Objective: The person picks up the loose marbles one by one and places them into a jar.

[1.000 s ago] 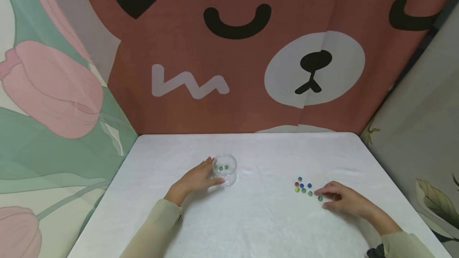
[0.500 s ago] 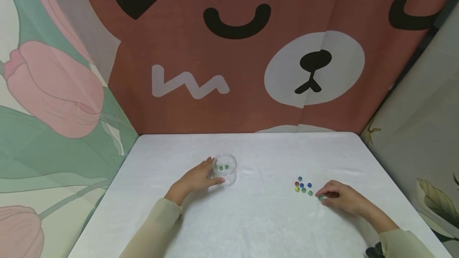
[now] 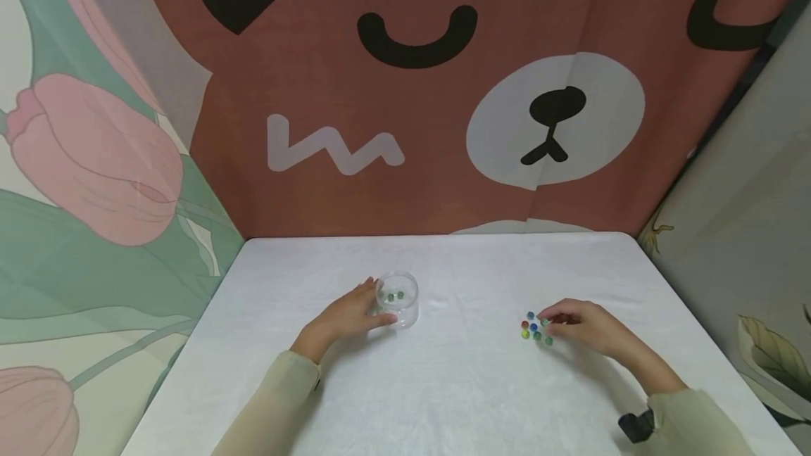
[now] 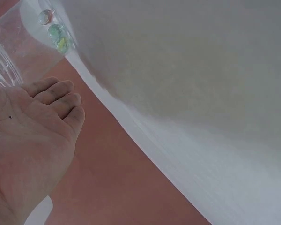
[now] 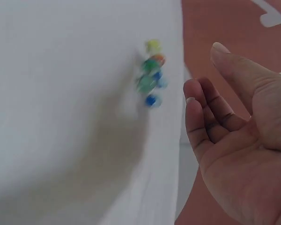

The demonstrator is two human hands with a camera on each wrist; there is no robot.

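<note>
A clear round jar [image 3: 405,312] stands on the white table, with a few green marbles [image 3: 391,297] in it. My left hand [image 3: 348,312] holds the jar from its left side, thumb in front and fingers behind. In the left wrist view, marbles [image 4: 56,32] lie against the clear wall. Over to the right, my right hand [image 3: 589,326] pinches a green marble [image 3: 544,322] at its fingertips, just above a loose group of marbles. That group includes a yellow marble [image 3: 525,334], a red marble [image 3: 524,325], blue marbles [image 3: 530,316] and green marbles [image 3: 548,341]. The right wrist view does not show the pinched marble.
The white-covered table [image 3: 443,385] reaches back to a brown curtain [image 3: 317,203] printed with a bear face. Flower-patterned cloth [image 3: 95,160] hangs at the left, and a pale curtain [image 3: 728,231] hangs at the right.
My right hand closed its fingertips on the rightmost green marble, then lifted it and moved left and away from me, over the group. The left hand and jar stayed in place.
</note>
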